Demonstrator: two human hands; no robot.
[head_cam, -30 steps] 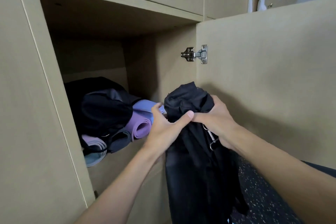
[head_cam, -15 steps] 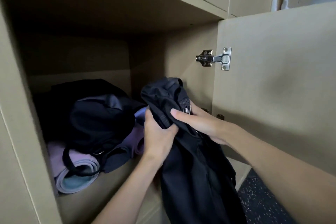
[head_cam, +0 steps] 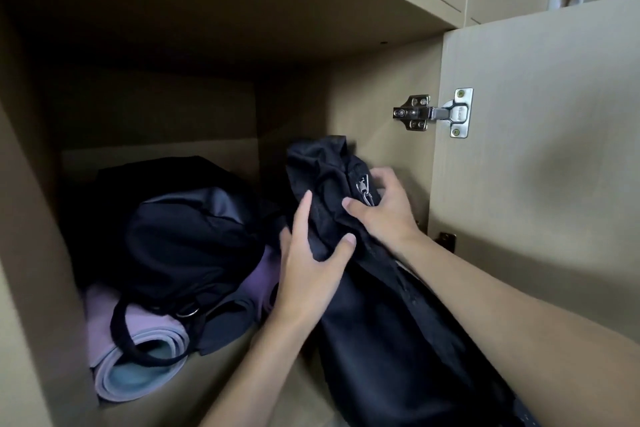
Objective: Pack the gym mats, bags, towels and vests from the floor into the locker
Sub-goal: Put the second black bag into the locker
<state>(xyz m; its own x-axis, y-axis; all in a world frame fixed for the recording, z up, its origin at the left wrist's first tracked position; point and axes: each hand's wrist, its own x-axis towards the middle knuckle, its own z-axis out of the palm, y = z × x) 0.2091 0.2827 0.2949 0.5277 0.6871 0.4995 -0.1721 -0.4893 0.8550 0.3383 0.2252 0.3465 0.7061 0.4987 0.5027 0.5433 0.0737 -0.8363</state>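
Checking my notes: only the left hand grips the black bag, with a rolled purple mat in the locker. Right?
No: the head view shows both the left hand and right hand gripping the black bag. The rolled purple mat is in the locker.

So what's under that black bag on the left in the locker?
Rolled mats: a lilac mat with teal inside, and a purple mat beside it. The black bag hides their far ends and anything else beneath.

no readable text, labels, brands or numbers. only candidate: the metal hinge on the locker door has small stamped marks on its arm and its plate, too small and blurred to make out.
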